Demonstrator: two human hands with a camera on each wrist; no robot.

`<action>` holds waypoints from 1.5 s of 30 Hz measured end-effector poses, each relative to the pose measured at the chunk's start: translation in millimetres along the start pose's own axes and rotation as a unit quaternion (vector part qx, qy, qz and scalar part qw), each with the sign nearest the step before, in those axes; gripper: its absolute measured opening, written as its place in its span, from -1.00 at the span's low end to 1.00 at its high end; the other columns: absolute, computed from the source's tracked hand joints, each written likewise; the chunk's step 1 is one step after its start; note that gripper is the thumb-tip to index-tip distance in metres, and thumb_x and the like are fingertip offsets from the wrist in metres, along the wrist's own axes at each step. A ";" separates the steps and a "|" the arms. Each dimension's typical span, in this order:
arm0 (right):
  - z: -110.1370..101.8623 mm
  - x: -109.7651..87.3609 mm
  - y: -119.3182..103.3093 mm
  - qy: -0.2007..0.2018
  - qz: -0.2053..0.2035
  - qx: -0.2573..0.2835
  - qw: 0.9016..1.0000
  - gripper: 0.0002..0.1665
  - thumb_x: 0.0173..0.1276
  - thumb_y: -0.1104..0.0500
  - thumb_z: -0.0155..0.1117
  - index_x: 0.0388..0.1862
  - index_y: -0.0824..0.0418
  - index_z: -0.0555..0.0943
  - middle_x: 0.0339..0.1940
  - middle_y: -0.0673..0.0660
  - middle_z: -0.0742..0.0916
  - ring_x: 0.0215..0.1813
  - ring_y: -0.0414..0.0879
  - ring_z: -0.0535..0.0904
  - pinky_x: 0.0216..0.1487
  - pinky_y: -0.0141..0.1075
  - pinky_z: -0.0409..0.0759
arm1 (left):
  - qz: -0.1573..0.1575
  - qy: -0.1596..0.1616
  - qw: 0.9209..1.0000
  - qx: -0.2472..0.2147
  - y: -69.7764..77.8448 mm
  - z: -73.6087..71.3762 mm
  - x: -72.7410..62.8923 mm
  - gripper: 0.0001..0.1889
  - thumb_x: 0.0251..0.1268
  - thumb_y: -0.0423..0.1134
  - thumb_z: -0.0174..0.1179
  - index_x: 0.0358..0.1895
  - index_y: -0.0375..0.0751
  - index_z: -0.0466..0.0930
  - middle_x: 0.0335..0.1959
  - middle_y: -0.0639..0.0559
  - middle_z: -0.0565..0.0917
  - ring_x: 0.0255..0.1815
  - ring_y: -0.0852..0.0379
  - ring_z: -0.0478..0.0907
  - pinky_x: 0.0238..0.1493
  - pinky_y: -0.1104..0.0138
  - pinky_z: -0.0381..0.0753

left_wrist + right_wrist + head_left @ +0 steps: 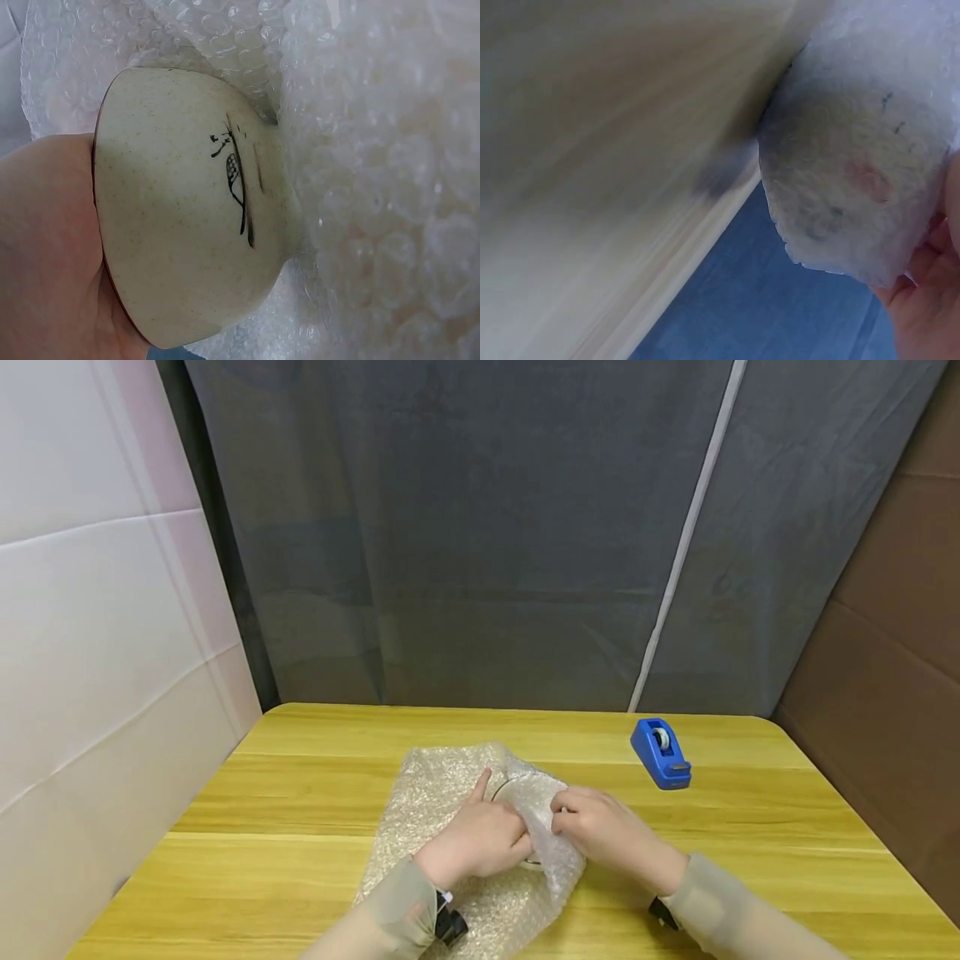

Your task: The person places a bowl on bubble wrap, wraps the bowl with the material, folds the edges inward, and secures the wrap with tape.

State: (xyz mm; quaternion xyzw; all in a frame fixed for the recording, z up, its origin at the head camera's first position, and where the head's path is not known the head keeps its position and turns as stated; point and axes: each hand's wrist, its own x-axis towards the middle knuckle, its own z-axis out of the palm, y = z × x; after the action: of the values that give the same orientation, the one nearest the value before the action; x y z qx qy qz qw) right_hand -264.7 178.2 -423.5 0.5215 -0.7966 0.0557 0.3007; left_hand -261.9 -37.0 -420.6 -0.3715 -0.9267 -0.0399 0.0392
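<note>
A cream speckled bowl point(180, 180) with a dark rim and a black painted sprig rests base-down on a sheet of bubble wrap point(420, 802). My left hand point(483, 839) reaches over the rim from the near left, one finger stretched out; its other fingertips are hidden inside the bowl. No fingers show on the bowl's outer wall in the left wrist view. On the right side, my right hand point(600, 827) pinches a flap of the wrap pulled up over the bowl. Through that layer the bowl's pattern shows faintly in the right wrist view.
A blue tape dispenser point(662, 754) with a roll stands at the back right of the wooden table point(285, 810). A dark curtain point(480, 543) hangs behind the table, with a white panel on the left and a brown one on the right.
</note>
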 end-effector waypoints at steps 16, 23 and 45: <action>-9.6 -8.8 -4.0 -0.076 0.038 0.036 0.996 -0.82 0.18 0.05 0.21 -0.35 0.07 0.69 -0.38 -0.12 0.69 -0.25 -0.25 0.60 -0.03 -0.12 0.46 | 0.002 -0.005 1.000 -0.007 2.4 -2.1 0.8 -0.60 0.40 -0.01 -0.18 -0.57 0.16 0.56 -0.47 0.28 0.62 -0.14 0.16 0.64 0.45 -0.16 -0.27; -12.5 -4.9 -12.5 -0.112 0.046 0.023 0.992 -0.74 0.36 -0.08 0.16 -0.19 -0.04 0.73 -0.26 -0.12 0.70 -0.18 -0.21 0.60 0.04 -0.01 0.43 | -0.002 -0.005 1.000 -0.018 2.7 -3.5 2.2 -0.57 0.41 0.01 -0.16 -0.68 0.17 0.48 -0.57 0.31 0.53 -0.18 0.17 0.64 0.45 -0.16 -0.27; -12.3 10.1 -29.7 -0.249 0.186 0.075 0.948 -0.50 0.52 -0.12 -0.19 0.10 0.00 0.66 0.06 -0.14 0.69 0.05 -0.04 0.54 0.11 0.32 0.35 | -0.016 -0.002 0.998 -0.061 1.1 -0.3 1.0 -0.56 0.43 0.06 -0.16 -0.52 0.06 0.63 -0.46 0.25 0.66 -0.24 0.20 0.62 0.42 -0.21 -0.16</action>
State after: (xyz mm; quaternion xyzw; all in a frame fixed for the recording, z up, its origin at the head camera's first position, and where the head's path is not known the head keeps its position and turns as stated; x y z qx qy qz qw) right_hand -236.6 161.7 -414.7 0.3824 -0.9224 0.0384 0.0370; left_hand -261.8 -35.6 -420.2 -0.3584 -0.9285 -0.0959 0.0136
